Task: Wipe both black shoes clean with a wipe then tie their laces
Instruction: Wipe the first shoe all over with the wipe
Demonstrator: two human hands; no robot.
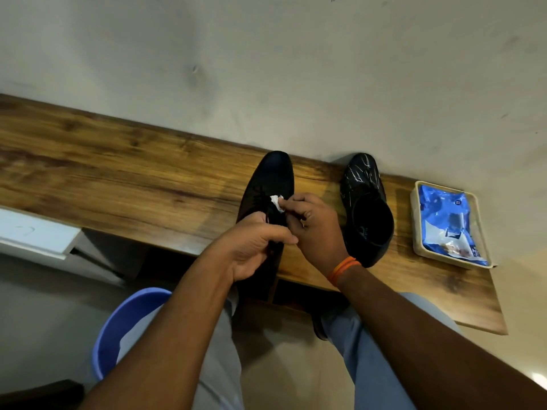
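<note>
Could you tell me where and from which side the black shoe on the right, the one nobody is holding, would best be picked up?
Probably by the collar at its heel end: the free shoe stands upright on the wooden shelf, its opening facing up and towards the person. Coming from above on the near side, fingers could hook inside while the thumb presses the outer heel. Its right flank is nearer the tray.

Probably home or plain office: wooden desk [118, 161] against bare wall [266, 54], blue plastic bin [118, 327] on floor
</note>
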